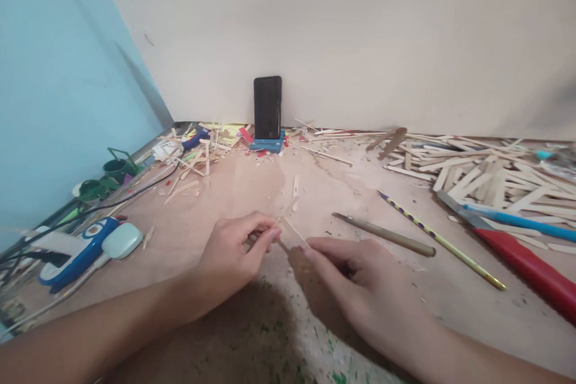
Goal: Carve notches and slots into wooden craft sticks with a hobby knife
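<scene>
My left hand [240, 249] is closed in a pinch, with a sliver of pale wooden stick [287, 210] showing past its fingertips. Between the thumb and forefinger of my right hand [355, 279] is a thin wooden stick [296, 231], slanting up toward my left fingertips. The two slivers come close at their far ends; whether they are joined I cannot tell. Just beyond them a short craft stick [295, 185] lies on the tabletop. To the right of my hands rest a slim brownish tool with a dark tip [384, 234] and a yellow patterned pencil [441, 240].
A black phone [267, 108] stands in a blue holder [266, 144] against the wall. Craft sticks [490, 174] are heaped at right, near a red-handled knife [517, 252] and blue pen [522, 220]. On the left are a blue-and-white power strip [81, 252], cables and wood scraps [193, 162].
</scene>
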{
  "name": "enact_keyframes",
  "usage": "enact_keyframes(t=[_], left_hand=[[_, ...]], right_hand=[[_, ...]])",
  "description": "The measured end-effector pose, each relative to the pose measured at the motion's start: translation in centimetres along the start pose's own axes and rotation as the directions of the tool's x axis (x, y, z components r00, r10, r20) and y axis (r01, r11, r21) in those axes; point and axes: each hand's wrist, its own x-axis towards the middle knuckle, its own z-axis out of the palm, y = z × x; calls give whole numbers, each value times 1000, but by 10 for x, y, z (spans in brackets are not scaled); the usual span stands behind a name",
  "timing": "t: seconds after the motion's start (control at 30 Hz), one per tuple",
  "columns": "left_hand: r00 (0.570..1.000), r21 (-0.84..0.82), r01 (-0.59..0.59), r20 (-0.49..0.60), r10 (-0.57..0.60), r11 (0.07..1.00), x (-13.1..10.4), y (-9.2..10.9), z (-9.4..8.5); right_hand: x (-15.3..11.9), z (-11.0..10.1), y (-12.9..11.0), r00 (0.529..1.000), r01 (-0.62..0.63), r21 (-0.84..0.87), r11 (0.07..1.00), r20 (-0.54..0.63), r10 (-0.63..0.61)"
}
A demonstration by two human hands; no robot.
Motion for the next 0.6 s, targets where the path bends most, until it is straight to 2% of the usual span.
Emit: enact_keyframes(t=[0.1, 0.2, 0.27, 0.37, 0.43, 0.5, 0.6], left_hand=[[997, -62, 69, 21, -68, 996, 5, 3, -2], [990, -142, 139, 47, -133, 980, 11, 7, -5], [984, -178, 171, 73, -160, 969, 13, 9, -8], [980, -178, 186, 106, -169, 966, 14, 14, -10], [984, -133, 160, 105, -146, 978, 14, 16, -11], [992, -50, 92, 96, -87, 994, 13, 18, -13], [988, 140, -107, 127, 90, 984, 8, 19, -16]], right_hand=[[-2, -3, 1, 999, 5, -10, 1000, 36, -4], [-4, -14, 4, 998, 53, -91, 994, 27, -51], [-3, -24, 8, 990, 142, -177, 974, 39, -137], [2, -38, 15, 950, 314, -308, 898, 109, -294], [6, -47, 23, 922, 386, -395, 834, 124, -367], [9, -56, 32, 912, 387, -498, 776, 79, -404], [12, -70, 47, 918, 329, -627, 706, 37, -395]])
